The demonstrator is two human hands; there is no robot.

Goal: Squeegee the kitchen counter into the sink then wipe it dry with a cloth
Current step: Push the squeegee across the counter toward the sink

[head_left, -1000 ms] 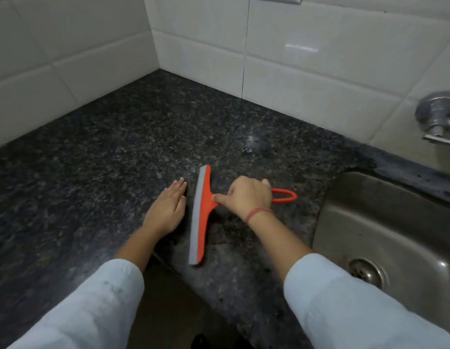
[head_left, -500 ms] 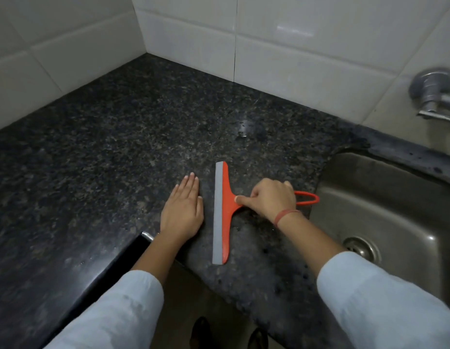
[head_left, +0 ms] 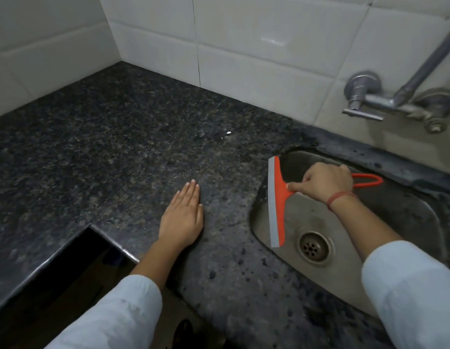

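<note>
My right hand [head_left: 324, 181] grips the handle of an orange squeegee [head_left: 278, 205] with a grey rubber blade. The blade hangs over the left side of the steel sink [head_left: 400, 210], just past its rim, running front to back. The handle's orange loop sticks out behind my fist. My left hand [head_left: 182, 219] lies flat, palm down, on the dark speckled granite counter [head_left: 105, 147], to the left of the sink. No cloth is in view.
A metal tap [head_left: 385, 102] juts from the white tiled wall [head_left: 244, 41] above the sink. The sink drain [head_left: 314, 249] sits near the blade's front end. Water drops dot the counter in front of the sink. The counter's front edge steps back at lower left.
My right hand has dragged the squeegee rightward across the counter and over the sink's edge. My left hand stayed flat on the counter. The view has shifted right.
</note>
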